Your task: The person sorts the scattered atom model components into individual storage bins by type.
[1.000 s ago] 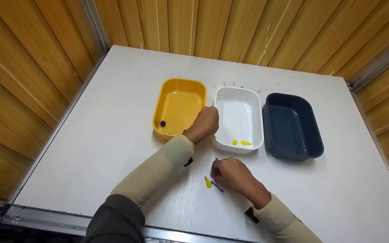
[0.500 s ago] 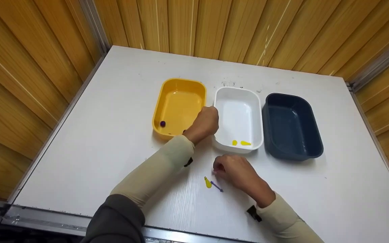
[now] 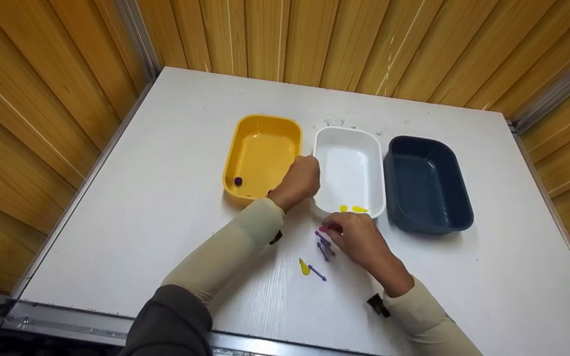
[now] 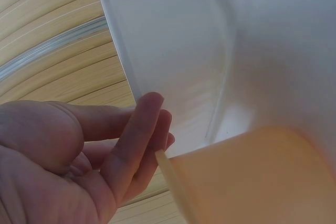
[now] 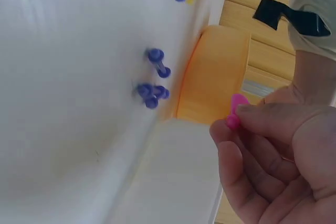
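My left hand [image 3: 302, 179] holds the left rim of the white bin [image 3: 381, 173], beside the yellow bin [image 3: 264, 118]. In the left wrist view its fingertips [image 4: 149, 103] lie against the white wall, with the thumb partly hidden behind the rim. My right hand [image 3: 361, 238] pinches a small pink piece with a rounded end [image 5: 232, 121] between thumb and finger, just in front of the white bin. Below that hand lies a cluster of small purple rods with knobbed ends [image 3: 323, 250]. Nearer me, a yellow drop-shaped piece [image 3: 305, 267] lies beside a separate purple rod [image 3: 317, 273].
Yellow pieces [image 3: 359, 209] lie inside the white bin near its front wall. A dark purple bead [image 3: 238, 181] sits in the yellow bin; a second dark thing there is mostly hidden by the left wrist. A dark blue bin [image 3: 428, 188] stands at the right.
My right hand has moved up toward the white bin with the pink piece, uncovering the cluster of purple rods. My left hand has stayed in place.
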`<state>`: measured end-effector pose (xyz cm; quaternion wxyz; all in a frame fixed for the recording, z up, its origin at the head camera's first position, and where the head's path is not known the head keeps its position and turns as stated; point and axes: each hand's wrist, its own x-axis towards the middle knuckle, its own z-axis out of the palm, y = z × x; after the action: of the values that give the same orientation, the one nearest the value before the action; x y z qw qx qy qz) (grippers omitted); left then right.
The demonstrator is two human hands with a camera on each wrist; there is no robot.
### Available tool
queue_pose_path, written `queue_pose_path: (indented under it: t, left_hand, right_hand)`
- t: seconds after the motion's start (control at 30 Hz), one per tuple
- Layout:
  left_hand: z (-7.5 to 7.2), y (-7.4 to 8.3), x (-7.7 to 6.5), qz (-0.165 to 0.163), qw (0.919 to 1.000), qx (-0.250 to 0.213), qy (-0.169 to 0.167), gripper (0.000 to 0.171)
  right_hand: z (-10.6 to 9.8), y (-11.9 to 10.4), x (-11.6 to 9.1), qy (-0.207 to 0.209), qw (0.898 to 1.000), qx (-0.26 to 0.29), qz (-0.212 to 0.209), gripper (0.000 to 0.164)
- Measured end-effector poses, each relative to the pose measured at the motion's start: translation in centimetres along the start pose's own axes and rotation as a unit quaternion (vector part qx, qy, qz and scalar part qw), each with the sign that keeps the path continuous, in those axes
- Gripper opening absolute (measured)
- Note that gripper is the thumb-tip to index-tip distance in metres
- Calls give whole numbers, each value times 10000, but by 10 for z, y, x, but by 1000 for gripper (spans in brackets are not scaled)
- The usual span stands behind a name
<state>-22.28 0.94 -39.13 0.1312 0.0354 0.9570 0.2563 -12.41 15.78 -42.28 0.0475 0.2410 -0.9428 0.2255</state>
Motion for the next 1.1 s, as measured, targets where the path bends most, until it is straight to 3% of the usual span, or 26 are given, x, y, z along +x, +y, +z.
queue_pose_path:
  t: [0.2,0.4,0.57,0.7,1.1]
  left_hand:
    - [0,-1,1,79,9997,211,12,18]
    - [0,-1,0,32,10000,-78,-21,19]
    - [-2,1,1,-174,9992,-280,-245,23]
    - [-2,1,2,-216,9985,-326,-370,25]
    - [-2,0,2,-126,9991,-319,-264,22]
  right_hand:
    - [-9,8,5,342,9992,98,160,11]
    - [-15,17,11,635,9975,130,271,9]
    - [-16,24,15,896,9956,42,259,10]
    - [-15,26,16,936,9951,-1,307,9]
    - [-14,28,17,1010,9945,-106,269,11]
